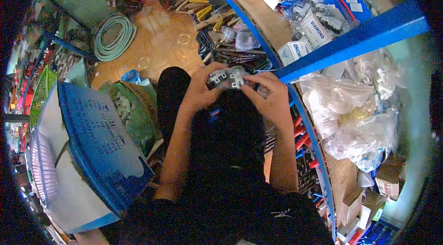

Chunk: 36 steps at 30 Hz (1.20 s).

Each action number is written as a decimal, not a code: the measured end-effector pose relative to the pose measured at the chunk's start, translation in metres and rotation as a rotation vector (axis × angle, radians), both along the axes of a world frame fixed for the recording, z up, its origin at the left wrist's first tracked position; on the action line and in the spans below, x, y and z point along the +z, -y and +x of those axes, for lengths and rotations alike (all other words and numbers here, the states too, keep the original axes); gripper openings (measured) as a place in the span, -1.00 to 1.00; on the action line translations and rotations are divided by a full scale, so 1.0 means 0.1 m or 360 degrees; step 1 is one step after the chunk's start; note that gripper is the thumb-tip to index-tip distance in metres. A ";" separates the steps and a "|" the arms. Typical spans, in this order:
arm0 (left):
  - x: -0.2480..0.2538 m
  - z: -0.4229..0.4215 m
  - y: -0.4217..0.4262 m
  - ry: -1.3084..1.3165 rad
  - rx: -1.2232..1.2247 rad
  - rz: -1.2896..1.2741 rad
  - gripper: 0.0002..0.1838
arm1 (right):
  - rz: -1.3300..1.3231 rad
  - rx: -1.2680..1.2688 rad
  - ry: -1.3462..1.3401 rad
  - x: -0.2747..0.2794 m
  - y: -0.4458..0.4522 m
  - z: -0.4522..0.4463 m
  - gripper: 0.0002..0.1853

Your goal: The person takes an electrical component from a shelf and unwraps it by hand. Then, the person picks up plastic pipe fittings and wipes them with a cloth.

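Between my two hands is a small clear plastic packet [227, 78] with black and white parts inside; what kind of parts they are I cannot make out. My left hand [202, 92] is closed on the packet's left side, thumb below and fingers behind it. On the opposite side, my right hand [271, 94] pinches the edge between thumb and fingers. The packet is held above my lap, over dark clothing. Some fingertips are hidden behind the plastic.
A blue printed carton [104, 139] stands to my left beside a green sack [134, 111]. Further off lie a coiled hose [115, 37] and wooden-handled tools [203, 10]. On my right, a blue post [355, 44] crosses a shelf holding plastic bags [360, 120] and DIAMOND boxes [316, 30].
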<state>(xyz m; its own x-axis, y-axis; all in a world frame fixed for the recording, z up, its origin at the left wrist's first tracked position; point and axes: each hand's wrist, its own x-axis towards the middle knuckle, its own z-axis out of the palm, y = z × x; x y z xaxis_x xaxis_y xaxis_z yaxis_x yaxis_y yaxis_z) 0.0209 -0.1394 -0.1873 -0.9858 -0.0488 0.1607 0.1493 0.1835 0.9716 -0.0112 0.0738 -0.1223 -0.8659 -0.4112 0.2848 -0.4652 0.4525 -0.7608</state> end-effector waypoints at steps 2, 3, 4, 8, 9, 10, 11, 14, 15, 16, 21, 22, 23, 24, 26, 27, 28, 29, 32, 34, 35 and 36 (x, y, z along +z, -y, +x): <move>-0.06 0.05 -0.04 -0.0034 0.0079 0.0099 -0.59 | -0.0010 -0.0038 -0.0068 0.03 0.08 0.03 -0.78; -0.11 0.07 -0.07 -0.0049 0.0121 0.0155 -0.59 | -0.0008 -0.0070 -0.0080 0.04 0.12 0.05 -0.78; -0.15 0.08 -0.09 -0.0064 0.0164 0.0209 -0.59 | -0.0008 -0.0102 -0.0091 0.06 0.15 0.07 -0.78; -0.27 0.09 -0.14 -0.0074 0.0373 0.0322 -0.63 | 0.0063 -0.0152 -0.0241 0.05 0.19 0.17 -0.80; -0.27 0.11 -0.14 -0.0047 0.0393 0.0399 -0.64 | 0.0055 -0.0186 -0.0308 0.07 0.22 0.24 -0.80; -0.26 0.13 -0.14 -0.0017 0.0413 0.0476 -0.63 | 0.0048 -0.0221 -0.0372 0.09 0.24 0.29 -0.80; -0.27 0.15 -0.15 -0.0060 0.0397 0.0518 -0.62 | 0.0044 -0.0190 -0.0486 0.05 0.25 0.29 -0.81; -0.29 0.16 -0.14 -0.0162 0.0336 0.0588 -0.59 | 0.0033 -0.0251 -0.0348 0.05 0.26 0.36 -0.81; -0.28 0.17 -0.13 -0.0166 0.0303 0.0575 -0.58 | 0.0139 -0.0371 -0.0159 0.09 0.25 0.37 -0.82; -0.27 0.18 -0.13 -0.0170 0.0271 0.0562 -0.57 | 0.0245 -0.0490 0.0032 0.21 0.26 0.39 -0.83; -0.29 0.19 -0.17 -0.0073 0.0231 0.0668 -0.59 | 0.0179 -0.0323 -0.0196 0.27 0.26 0.39 -0.83; -0.27 0.18 -0.17 -0.0117 0.0245 0.0627 -0.59 | 0.0193 -0.0181 -0.0288 0.29 0.23 0.39 -0.80; -0.26 0.18 -0.15 -0.0106 0.0228 0.0621 -0.60 | 0.0207 -0.0039 -0.0377 0.31 0.21 0.39 -0.78; -0.25 0.18 -0.13 -0.0093 0.0209 0.0614 -0.60 | 0.0182 -0.0077 -0.0317 0.32 0.22 0.42 -0.75; -0.24 0.18 -0.13 -0.0083 0.0194 0.0602 -0.61 | 0.0134 -0.0156 -0.0194 0.37 0.25 0.48 -0.69; -0.25 0.17 -0.14 -0.0085 0.0199 0.0595 -0.61 | 0.0160 -0.0106 -0.0261 0.33 0.22 0.48 -0.70; -0.25 0.16 -0.15 -0.0088 0.0205 0.0590 -0.62 | 0.0187 -0.0054 -0.0330 0.29 0.17 0.45 -0.70; -0.24 0.16 -0.16 -0.0093 0.0209 0.0578 -0.62 | 0.0214 -0.0002 -0.0399 0.26 0.14 0.43 -0.71; -0.25 0.15 -0.24 -0.0069 0.0185 0.0568 -0.62 | 0.0186 0.0063 -0.0361 0.23 0.07 0.43 -0.74; -0.27 0.14 -0.27 -0.0008 0.0160 0.0580 -0.61 | 0.0182 0.0078 -0.0338 0.28 0.03 0.45 -0.78; -0.26 0.14 -0.28 -0.0066 0.0151 0.0503 -0.60 | 0.0175 0.0084 -0.0329 0.31 0.03 0.45 -0.80; -0.26 0.14 -0.28 -0.0126 0.0141 0.0427 -0.60 | 0.0141 0.0081 -0.0315 0.34 0.02 0.45 -0.83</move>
